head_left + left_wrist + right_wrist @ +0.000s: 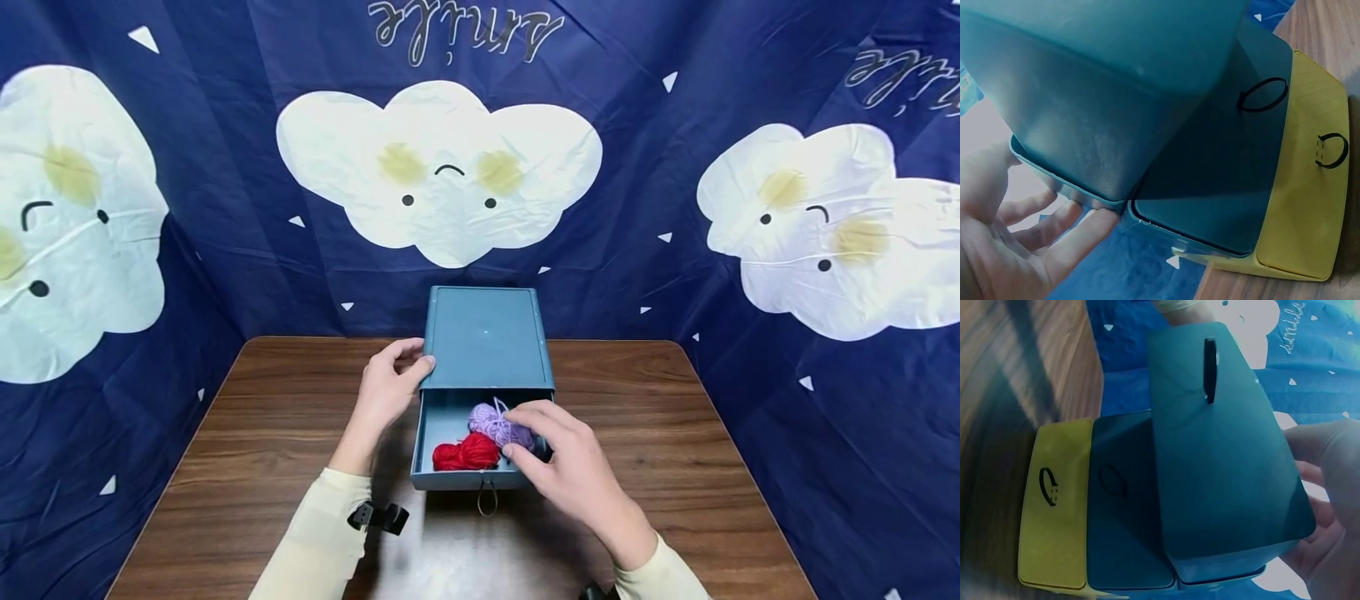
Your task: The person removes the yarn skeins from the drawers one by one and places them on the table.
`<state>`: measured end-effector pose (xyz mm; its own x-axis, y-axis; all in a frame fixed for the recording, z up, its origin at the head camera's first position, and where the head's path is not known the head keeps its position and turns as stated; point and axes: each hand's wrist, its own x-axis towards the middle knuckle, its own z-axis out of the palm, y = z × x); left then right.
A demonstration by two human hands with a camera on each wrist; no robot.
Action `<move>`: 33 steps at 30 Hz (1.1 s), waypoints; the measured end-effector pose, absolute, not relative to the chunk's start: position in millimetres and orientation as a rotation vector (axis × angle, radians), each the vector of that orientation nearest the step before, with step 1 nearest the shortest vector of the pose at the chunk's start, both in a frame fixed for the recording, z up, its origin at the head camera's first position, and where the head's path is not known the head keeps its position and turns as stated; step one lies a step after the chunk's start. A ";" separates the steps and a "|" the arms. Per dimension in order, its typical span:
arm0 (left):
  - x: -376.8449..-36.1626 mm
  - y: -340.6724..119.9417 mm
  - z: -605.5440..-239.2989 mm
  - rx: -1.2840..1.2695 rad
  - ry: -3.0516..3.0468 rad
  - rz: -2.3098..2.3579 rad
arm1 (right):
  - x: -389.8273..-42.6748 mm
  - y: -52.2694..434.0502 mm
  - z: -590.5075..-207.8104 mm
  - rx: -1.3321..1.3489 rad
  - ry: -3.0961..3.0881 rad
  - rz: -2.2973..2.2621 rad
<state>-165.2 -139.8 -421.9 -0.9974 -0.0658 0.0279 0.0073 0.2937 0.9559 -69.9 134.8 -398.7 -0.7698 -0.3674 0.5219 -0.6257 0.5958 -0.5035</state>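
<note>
A teal drawer box (483, 337) stands at the back middle of a wooden table (675, 467). Its top drawer (425, 433) is pulled out toward me and holds a red yarn ball (465, 454) and a purple yarn ball (489, 419). My right hand (525, 437) reaches into the drawer, its fingers curled on the purple yarn. My left hand (408, 360) rests against the box's left front corner, thumb on the top edge; the left wrist view shows its fingers (1066, 240) straight against the box. From below, the wrist views show the pulled-out drawer (1222, 450), a teal drawer front (1210, 156) and a yellow drawer front (1304, 200).
A ring pull (487, 498) hangs from the open drawer's front. Dark blue cloth with white cloud faces (442, 175) encloses the table on three sides. A black wrist-camera strap (378, 517) sits on my left forearm. Bare tabletop lies on both sides of the box.
</note>
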 end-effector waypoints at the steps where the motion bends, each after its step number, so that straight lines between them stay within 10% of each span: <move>1: -165.2 -139.7 -421.9 0.058 -2.475 -1.836 | -71.3 134.1 -398.8 0.787 -2.478 0.963; 33: -163.4 -137.8 -420.4 0.057 -2.491 -1.815 | -81.1 119.4 -386.7 0.636 -2.834 0.597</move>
<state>-163.4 -137.8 -420.4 -0.9976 -0.0647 0.0256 0.0046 0.3062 0.9519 -81.1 119.4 -386.7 -0.8932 -0.3717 0.2530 -0.4422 0.8283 -0.3441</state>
